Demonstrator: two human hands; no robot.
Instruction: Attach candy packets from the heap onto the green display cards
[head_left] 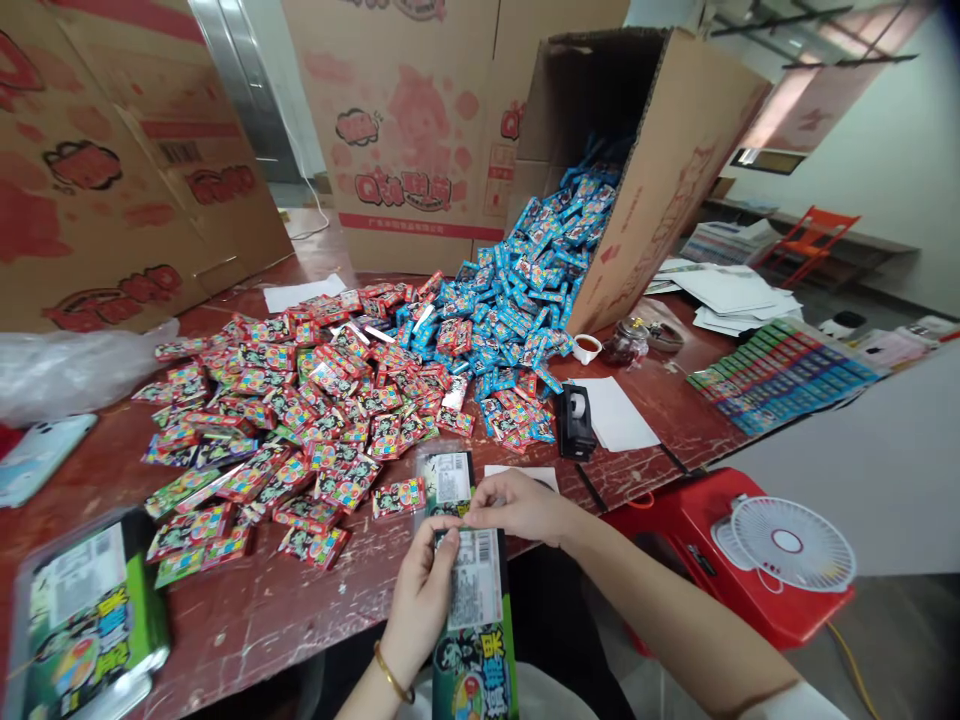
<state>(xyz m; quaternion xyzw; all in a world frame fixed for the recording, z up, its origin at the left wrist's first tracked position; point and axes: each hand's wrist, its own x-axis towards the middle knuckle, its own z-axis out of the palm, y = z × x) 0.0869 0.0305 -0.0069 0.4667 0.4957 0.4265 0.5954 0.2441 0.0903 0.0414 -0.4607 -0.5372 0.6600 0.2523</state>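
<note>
My left hand (421, 600), with a gold bracelet at the wrist, grips a flat black-and-green printed candy package (480, 630) by its upper left side, the thumb lying on its front. Pinched together at the package's top edge are the fingers of my right hand (521, 505); their tips are partly hidden. Just beyond my hands, a similar package (448, 472) lies at the table edge. A wide heap of small red candy packets (300, 390) spreads across the table in front, meeting blue packets (517, 300) that spill from a tipped cardboard box (667, 180).
A stack of green-and-black packages (82, 620) stands at the left, near a phone (45, 455) and clear plastic (75, 370). A tape dispenser (576, 425), white paper (615, 415) and a small cup (586, 347) sit right. A white fan (787, 540) rests on a red stool (705, 500).
</note>
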